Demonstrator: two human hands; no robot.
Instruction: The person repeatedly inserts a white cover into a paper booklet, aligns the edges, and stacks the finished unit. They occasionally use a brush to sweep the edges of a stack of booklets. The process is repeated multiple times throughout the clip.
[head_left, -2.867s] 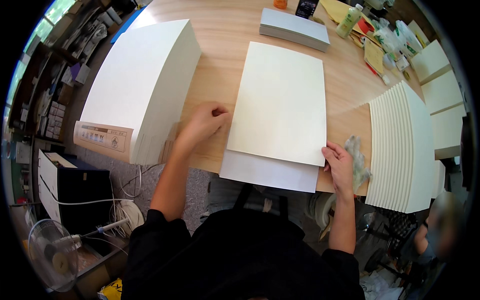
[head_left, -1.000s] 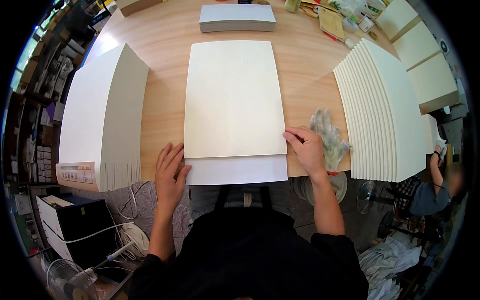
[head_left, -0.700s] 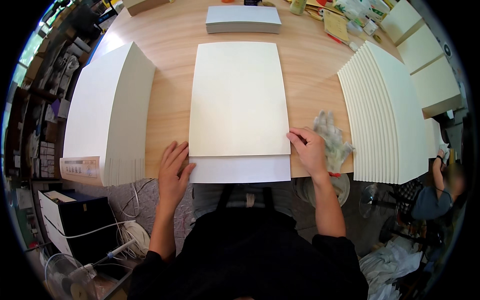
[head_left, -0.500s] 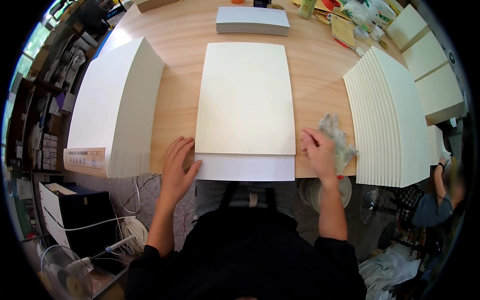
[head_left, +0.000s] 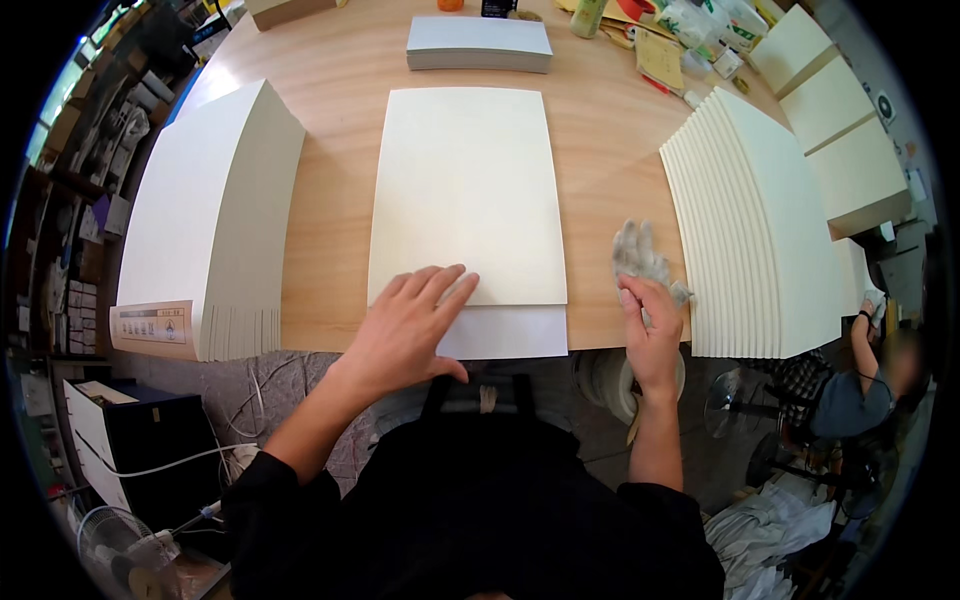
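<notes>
A cream-coloured sheet or thin book block (head_left: 468, 190) lies upright in front of me on the table, over a white sheet (head_left: 515, 332) that shows along its near edge. My left hand (head_left: 410, 315) rests across the lower left of both, open, fingers spread and thumb toward me. Right of them, my right hand (head_left: 653, 335) is closed just in front of a greyish work glove (head_left: 640, 255). Its fingers are curled together. A narrow tan strip shows below that hand; I cannot make out what the fingers hold.
On the left stands a tall white paper stack (head_left: 190, 200); on the right, a stepped stack of cream blocks (head_left: 735, 220). A smaller stack (head_left: 478, 45) lies at the back. Bottles, tape and bags crowd the far right. Another person (head_left: 850, 400) sits at right.
My left hand has moved right from beside the sheets onto their lower part. My right hand has come down closer to the glove, its fingers now closed. The view has shifted slightly.
</notes>
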